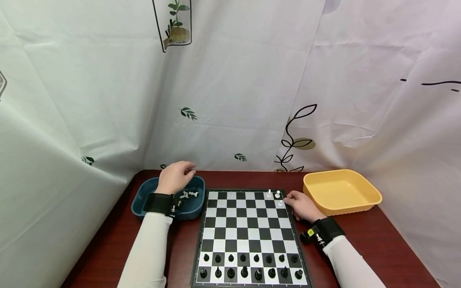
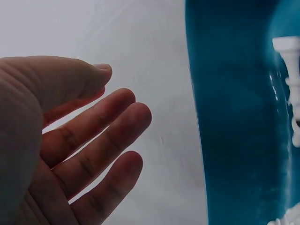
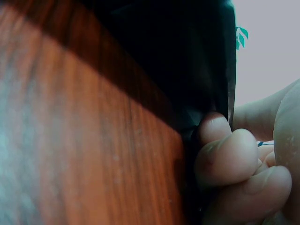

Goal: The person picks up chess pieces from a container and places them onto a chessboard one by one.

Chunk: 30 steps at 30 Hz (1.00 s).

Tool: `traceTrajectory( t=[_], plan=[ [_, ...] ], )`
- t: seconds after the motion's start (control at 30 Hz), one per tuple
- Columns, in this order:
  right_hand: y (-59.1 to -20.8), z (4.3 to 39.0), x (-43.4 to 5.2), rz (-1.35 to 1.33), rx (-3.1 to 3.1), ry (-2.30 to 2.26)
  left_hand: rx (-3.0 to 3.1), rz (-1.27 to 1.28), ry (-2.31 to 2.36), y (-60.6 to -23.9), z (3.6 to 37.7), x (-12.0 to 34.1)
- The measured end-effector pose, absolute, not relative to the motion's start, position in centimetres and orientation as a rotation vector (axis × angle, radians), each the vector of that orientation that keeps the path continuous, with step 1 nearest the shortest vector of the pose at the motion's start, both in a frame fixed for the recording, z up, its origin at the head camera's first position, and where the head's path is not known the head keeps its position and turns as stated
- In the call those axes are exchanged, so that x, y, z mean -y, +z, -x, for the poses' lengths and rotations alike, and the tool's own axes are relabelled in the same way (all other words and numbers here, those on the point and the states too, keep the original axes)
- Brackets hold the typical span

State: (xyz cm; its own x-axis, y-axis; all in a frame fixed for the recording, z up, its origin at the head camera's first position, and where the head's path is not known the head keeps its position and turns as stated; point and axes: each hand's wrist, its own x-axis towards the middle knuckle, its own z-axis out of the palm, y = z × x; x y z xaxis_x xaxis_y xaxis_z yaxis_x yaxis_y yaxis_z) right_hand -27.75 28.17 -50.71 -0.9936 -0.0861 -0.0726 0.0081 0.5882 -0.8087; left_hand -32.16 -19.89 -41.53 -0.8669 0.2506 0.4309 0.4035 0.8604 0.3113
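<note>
A chessboard (image 1: 248, 224) lies in the middle of the table. Black pieces (image 1: 250, 266) fill its two near rows, and three white pieces (image 1: 277, 195) stand at its far right corner. My left hand (image 1: 175, 176) hovers over a blue tray (image 1: 144, 202) that holds several white pieces (image 1: 188, 195). The left wrist view shows its fingers (image 2: 101, 136) straight and holding nothing, with a white piece (image 2: 291, 84) in the blue tray (image 2: 234, 117) beside them. My right hand (image 1: 301, 206) rests at the board's far right edge, right beside the white pieces. Its fingers (image 3: 225, 154) curl against the dark board edge (image 3: 206, 70); thumb and forefinger are hidden.
A yellow tray (image 1: 342, 192) with nothing in it stands at the far right of the brown table (image 1: 360, 240). White leaf-print curtains (image 1: 230, 100) close in the back and both sides.
</note>
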Motion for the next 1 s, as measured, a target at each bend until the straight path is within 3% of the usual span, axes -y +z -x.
traceTrajectory(
  t=[1.0],
  plan=[
    [-50.7,27.7,-28.0,0.058,-2.699,-1.381,2.847,0.131,-0.552,-43.4,32.6,26.0]
  ],
)
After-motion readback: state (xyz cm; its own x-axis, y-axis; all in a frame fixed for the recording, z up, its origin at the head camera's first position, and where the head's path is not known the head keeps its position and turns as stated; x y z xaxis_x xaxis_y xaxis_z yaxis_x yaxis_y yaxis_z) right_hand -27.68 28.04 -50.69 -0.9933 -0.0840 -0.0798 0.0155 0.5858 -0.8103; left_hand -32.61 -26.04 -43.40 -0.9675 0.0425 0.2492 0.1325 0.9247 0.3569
